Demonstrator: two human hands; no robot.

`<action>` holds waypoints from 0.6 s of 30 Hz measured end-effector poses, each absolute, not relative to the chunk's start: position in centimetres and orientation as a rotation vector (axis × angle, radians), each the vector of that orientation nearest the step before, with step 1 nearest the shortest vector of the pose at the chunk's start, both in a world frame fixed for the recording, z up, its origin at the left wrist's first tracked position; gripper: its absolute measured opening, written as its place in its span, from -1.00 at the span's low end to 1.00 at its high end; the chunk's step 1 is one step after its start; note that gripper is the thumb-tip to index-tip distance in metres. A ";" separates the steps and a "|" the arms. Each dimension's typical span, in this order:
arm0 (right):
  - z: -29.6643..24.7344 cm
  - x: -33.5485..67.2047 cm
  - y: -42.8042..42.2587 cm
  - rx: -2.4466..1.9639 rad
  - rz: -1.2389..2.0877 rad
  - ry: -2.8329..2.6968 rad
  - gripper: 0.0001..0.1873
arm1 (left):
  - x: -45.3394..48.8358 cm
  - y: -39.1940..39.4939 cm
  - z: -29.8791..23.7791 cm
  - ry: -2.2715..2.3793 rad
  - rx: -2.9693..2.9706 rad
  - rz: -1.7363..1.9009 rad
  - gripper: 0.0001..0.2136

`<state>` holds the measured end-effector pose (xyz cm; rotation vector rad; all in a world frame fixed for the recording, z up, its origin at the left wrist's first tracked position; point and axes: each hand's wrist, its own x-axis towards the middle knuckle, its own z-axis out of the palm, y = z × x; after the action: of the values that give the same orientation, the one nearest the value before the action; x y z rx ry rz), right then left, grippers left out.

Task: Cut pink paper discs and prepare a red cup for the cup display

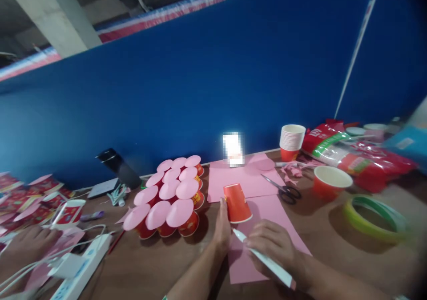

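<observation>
My left hand [223, 229] is closed on the left side of an orange-red paper cup [237, 204], which stands upside down, slightly tilted, over the pink paper. Some of its fingers are hidden behind the cup. In my right hand [271, 244] is a white marker pen [271, 266], its tip pointing left just below the cup's rim. Beneath both hands lies a sheet of pink paper [248, 264], and a second pink sheet [227, 184] lies behind it. Black-handled scissors [288, 194] rest at that sheet's right edge.
Several upturned red cups topped with pink paper discs [169, 189] stand at left. A cup stack [292, 139], single cup [330, 180], tape roll [373, 220] and red packages [356, 153] are at right. A power strip [85, 269] and another person's hand [33, 246] are far left.
</observation>
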<state>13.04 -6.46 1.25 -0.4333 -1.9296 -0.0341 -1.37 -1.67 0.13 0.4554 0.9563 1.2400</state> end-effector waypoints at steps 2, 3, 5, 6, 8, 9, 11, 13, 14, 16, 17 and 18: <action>1.1 13.5 -6.2 -0.491 -0.001 -1.915 -0.73 | -1.1 -1.5 -0.3 0.996 0.457 1.254 -0.53; 1.1 13.7 -6.0 -0.516 0.015 -1.899 -0.71 | -1.0 -1.4 -0.5 1.011 0.464 1.250 -0.55; 1.1 14.1 -5.8 -0.552 0.036 -1.833 -0.69 | -1.0 -1.3 -0.7 1.022 0.473 1.253 -0.57; 1.2 14.3 -5.7 -0.568 0.043 -1.798 -0.69 | -1.0 -1.3 -0.6 1.015 0.480 1.252 -0.58; 1.5 14.5 -5.5 -0.589 0.053 -1.767 -0.69 | -1.0 -1.4 -0.4 0.979 0.496 1.243 -0.54; 1.7 14.6 -5.5 -0.600 0.058 -1.773 -0.69 | -1.0 -1.5 -0.3 0.956 0.511 1.234 -0.51; 2.1 14.7 -5.4 -0.617 0.061 -1.794 -0.72 | -1.0 -1.6 0.0 0.915 0.549 1.224 -0.46; 2.4 14.7 -5.5 -0.633 0.069 -1.808 -0.75 | -0.9 -1.7 0.1 0.894 0.572 1.221 -0.45; 2.5 14.8 -5.5 -0.638 0.071 -1.811 -0.75 | -0.9 -1.8 0.2 0.898 0.576 1.222 -0.45; 2.5 14.8 -5.5 -0.647 0.062 -1.827 -0.75 | -0.9 -1.8 0.3 0.924 0.573 1.224 -0.48; 2.4 14.8 -5.5 -0.649 0.051 -1.835 -0.73 | -0.9 -1.9 0.4 0.933 0.573 1.224 -0.51; 2.3 14.9 -5.5 -0.651 0.043 -1.847 -0.72 | -0.9 -1.9 0.5 0.935 0.572 1.228 -0.53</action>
<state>14.85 -5.50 2.35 -0.6506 -1.8467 0.0428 -0.91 -1.92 0.47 0.5720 0.9354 1.2276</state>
